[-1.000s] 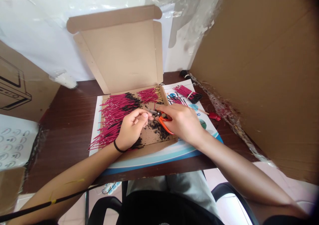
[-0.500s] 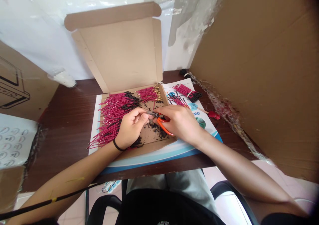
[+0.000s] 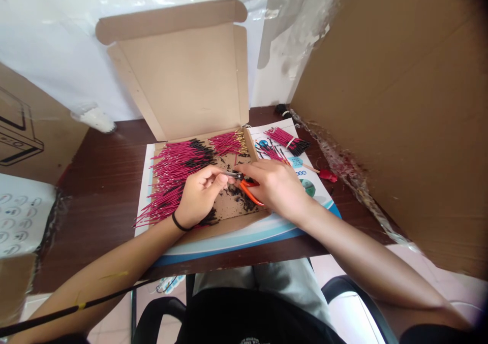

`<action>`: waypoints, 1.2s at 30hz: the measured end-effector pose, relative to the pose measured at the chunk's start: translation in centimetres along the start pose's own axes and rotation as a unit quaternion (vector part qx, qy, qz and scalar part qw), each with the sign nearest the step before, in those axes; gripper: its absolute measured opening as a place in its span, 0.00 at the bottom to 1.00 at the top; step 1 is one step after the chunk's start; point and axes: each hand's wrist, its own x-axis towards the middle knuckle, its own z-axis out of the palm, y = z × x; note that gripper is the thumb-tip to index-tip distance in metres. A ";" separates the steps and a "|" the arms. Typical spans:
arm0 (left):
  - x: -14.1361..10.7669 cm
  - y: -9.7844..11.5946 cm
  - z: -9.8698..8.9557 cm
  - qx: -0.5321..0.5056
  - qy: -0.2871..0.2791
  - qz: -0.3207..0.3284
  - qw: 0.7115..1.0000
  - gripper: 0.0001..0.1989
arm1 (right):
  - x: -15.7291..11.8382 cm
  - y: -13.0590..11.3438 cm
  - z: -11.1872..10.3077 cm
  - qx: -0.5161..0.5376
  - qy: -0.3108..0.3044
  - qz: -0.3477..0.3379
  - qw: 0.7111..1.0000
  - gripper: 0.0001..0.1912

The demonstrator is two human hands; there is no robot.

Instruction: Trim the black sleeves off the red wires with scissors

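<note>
Head view: the right hand (image 3: 276, 189) closes around orange-handled snips (image 3: 249, 192), their metal tip against a wire (image 3: 229, 173) pinched in the left hand's (image 3: 199, 196) grip. A printed sheet (image 3: 316, 196) lies on the dark wooden table (image 3: 102, 191), beside a cardboard panel (image 3: 389, 120). The open cardboard box (image 3: 198, 80) holds crimson wires (image 3: 175, 176) and black scraps (image 3: 240, 201).

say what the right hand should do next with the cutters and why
Probably squeeze the orange-handled cutters gently: the right hand holds their metal tip at the wire pinched by the left hand, and black shreds lie on the cardboard box.
</note>
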 end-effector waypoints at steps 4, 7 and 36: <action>0.1 0.2 0.1 -0.014 0.005 -0.011 1.000 0.16 | 0.0 0.1 -0.1 -0.036 -0.009 0.002 0.999 0.09; 0.0 0.0 0.2 -0.035 0.008 -0.008 0.999 0.15 | -0.1 0.1 0.0 -0.025 0.006 0.015 1.000 0.09; -0.2 -0.5 0.0 -0.040 -0.005 -0.015 0.999 0.16 | 0.1 0.1 -0.3 0.006 0.045 -0.025 0.999 0.14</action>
